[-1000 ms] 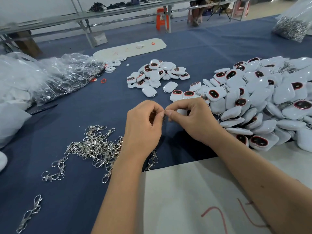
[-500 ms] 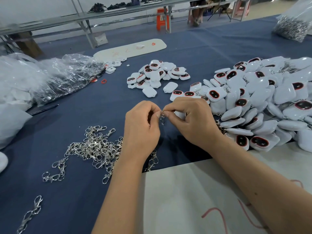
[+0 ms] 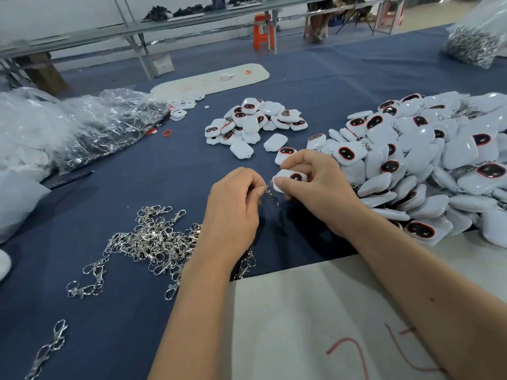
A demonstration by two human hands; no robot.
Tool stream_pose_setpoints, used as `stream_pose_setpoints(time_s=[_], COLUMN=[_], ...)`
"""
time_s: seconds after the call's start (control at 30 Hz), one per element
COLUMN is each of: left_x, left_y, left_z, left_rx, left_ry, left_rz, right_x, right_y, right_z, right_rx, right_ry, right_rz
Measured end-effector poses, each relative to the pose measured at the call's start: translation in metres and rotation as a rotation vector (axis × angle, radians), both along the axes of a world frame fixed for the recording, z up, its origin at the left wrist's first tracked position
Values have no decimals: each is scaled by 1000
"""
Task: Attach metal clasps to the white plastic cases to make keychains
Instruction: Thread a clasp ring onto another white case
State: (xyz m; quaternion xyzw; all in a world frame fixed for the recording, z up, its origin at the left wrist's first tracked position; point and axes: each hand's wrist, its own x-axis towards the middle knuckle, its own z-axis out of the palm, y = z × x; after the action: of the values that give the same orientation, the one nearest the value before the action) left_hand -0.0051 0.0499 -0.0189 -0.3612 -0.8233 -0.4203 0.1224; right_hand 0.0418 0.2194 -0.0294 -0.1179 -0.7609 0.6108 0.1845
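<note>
Small assembly workshop or factory floor; large worktable (image 3: 343, 78) under blue cloth; identical white plastic cases (image 3: 428, 160) heaped in bulk at right, a smaller heap (image 3: 255, 124) mid-table; loose pile of metal clasps (image 3: 153, 239) at left; clear plastic bags (image 3: 90, 124) of stock, another bag of metal parts (image 3: 474, 42) at far right; metal-framed benches (image 3: 153, 28) and an orange stool (image 3: 262, 31) behind.
</note>
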Motion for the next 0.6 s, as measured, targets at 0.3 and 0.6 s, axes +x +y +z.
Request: stream_pose_setpoints(time_s=[0.3, 0.6], left_x=[0, 3], left_y=[1, 4], left_z=[1, 2], left_rx=[-34, -69], left_ry=[6, -19], left_rz=[-39, -91], right_x=[-6, -9], right_y=[-7, -11], right_z=[1, 4], right_rx=[92, 155], right_ry=[1, -24], right_rz=[-72, -172])
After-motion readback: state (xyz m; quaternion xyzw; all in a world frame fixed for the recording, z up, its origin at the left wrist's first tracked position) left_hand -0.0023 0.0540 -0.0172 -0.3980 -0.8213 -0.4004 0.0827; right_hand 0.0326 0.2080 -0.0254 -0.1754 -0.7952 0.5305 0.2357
